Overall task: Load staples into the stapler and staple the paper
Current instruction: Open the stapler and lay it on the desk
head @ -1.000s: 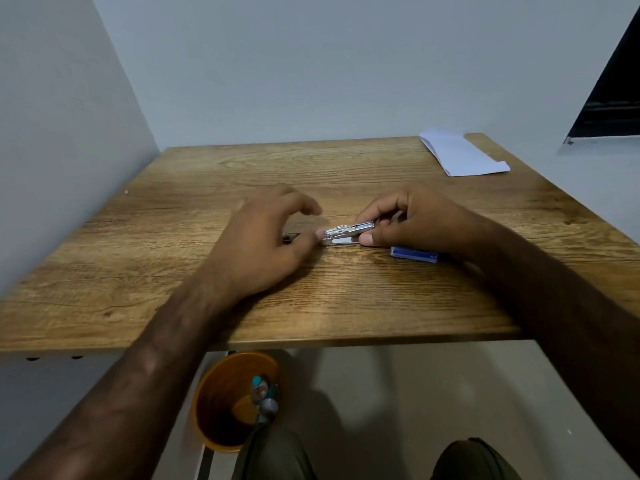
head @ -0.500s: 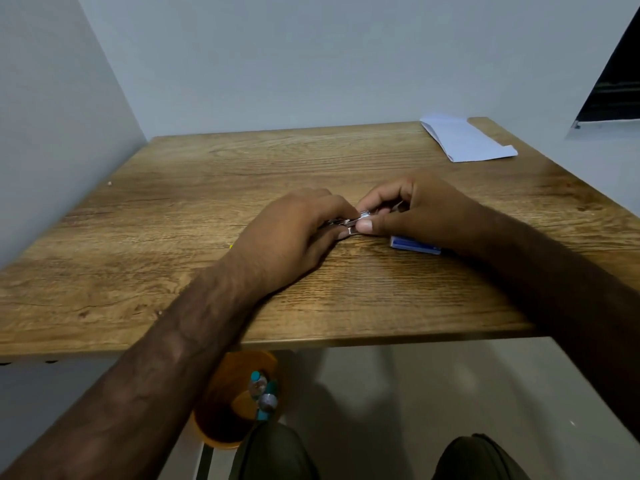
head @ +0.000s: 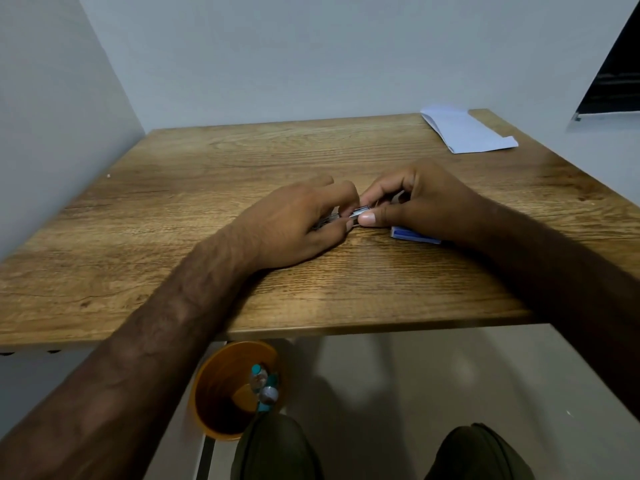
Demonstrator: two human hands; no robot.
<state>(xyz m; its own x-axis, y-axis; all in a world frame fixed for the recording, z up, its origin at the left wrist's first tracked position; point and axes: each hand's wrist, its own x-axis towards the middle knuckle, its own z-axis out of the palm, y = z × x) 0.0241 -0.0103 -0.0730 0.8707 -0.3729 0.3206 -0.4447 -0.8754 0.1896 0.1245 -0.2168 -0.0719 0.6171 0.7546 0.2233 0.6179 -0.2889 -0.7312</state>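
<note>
A: Right hand [head: 420,202] pinches the small silver metal stapler [head: 360,213], thumb clamped on its near side — steadying it flat on the grainy wooden table [head: 207,188], I'd judge.

B: And the left hand [head: 298,223]?

A: Fingers curled at the stapler's other end, thin metal showing beneath — staples, perhaps; can't tell.

B: Beyond that?

A: Flat blue-and-white staple box [head: 414,235] beside the right palm; folded white paper [head: 467,131] well apart, far corner, waiting.
</note>
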